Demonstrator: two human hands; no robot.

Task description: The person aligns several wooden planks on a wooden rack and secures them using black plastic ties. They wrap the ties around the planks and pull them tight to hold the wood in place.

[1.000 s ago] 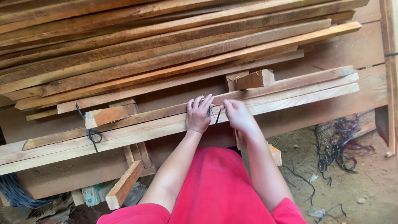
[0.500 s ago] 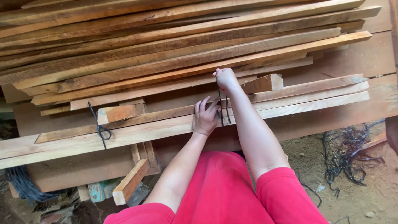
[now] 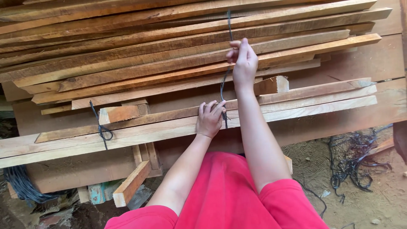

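The right hand is pinching a dark cord with fingers closed around it, drawing it taut up over the stacked wooden planks. Below that grip, the left hand is pressing the cord's lower end against the two pale bundled boards, fingers curled but loosely spread. Further left of both hands, another tied cord is looping the same boards.
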